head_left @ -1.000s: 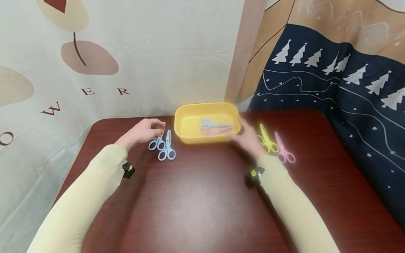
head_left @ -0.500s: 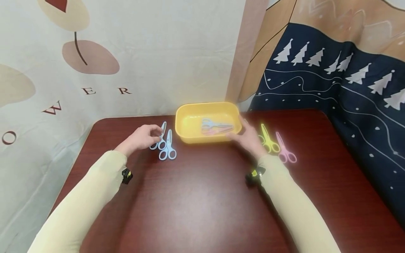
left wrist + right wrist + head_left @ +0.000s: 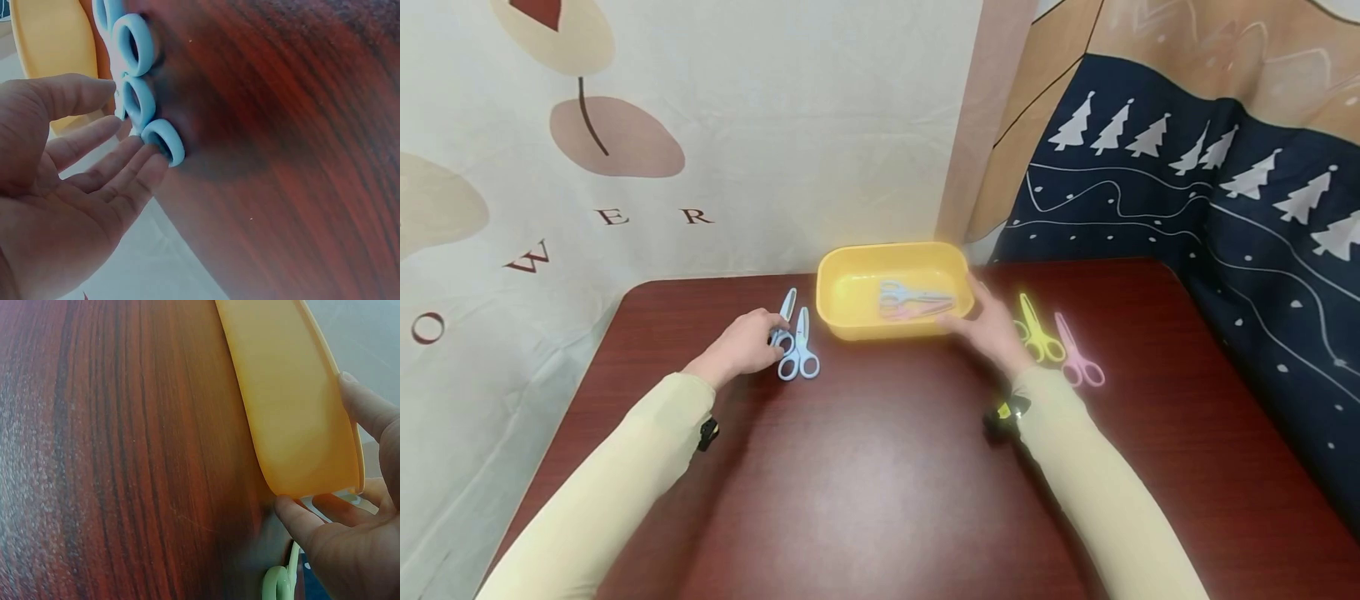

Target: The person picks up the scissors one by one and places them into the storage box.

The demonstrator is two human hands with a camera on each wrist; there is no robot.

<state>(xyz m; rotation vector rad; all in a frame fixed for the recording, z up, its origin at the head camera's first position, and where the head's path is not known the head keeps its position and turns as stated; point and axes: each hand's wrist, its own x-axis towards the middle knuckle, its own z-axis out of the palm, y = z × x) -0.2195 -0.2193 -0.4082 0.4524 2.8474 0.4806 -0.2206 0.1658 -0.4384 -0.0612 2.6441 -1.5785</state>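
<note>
Two blue scissors lie on the table left of the yellow tray [image 3: 853, 310]. My left hand [image 3: 748, 343] is over the handles of the left pair of scissors [image 3: 787, 306], whose blades point away. In the left wrist view the fingertips touch a handle loop [image 3: 176, 145], with the thumb apart from the fingers. The other blue scissors [image 3: 802, 335] lie just to the right. My right hand [image 3: 992, 332] holds the tray's right end, thumb and fingers spread across its corners. Inside the tray are blue scissors [image 3: 919, 296] and pink scissors [image 3: 917, 311].
Yellow-green scissors [image 3: 1034, 331] and pink scissors [image 3: 1068, 343] lie on the table right of my right hand. A pale printed cloth [image 3: 775, 167] hangs behind the table [image 3: 865, 467]. Dark blue cloth with white trees [image 3: 1097, 192] hangs at the right.
My left hand has come down and nearer, onto the handles of the left blue scissors, uncovering their blades. My right hand and the tray have stayed put.
</note>
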